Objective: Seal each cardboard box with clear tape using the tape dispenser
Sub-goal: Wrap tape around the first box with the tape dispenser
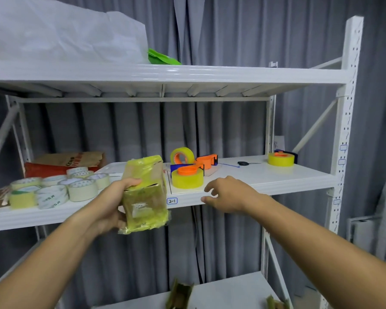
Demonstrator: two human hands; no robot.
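My left hand (112, 204) grips a small cardboard box (146, 195) wrapped in yellowish clear tape, held up in front of the middle shelf (265, 177). My right hand (227, 195) hovers empty at the shelf's front edge, fingers loosely spread. Just beyond it stands a tape dispenser (187, 175) with an orange hub, blue frame and a yellow-clear roll. Two more dispensers (206, 161) (281, 158) and a loose roll (182, 155) sit farther back and to the right.
Several tape rolls (54, 191) crowd the shelf's left part, before a brown paper bag (71, 160). Scissors (243, 163) lie at the back. White bags (65, 34) fill the top shelf. Taped boxes (179, 295) stand on the lower shelf. A white upright (345, 130) bounds the right.
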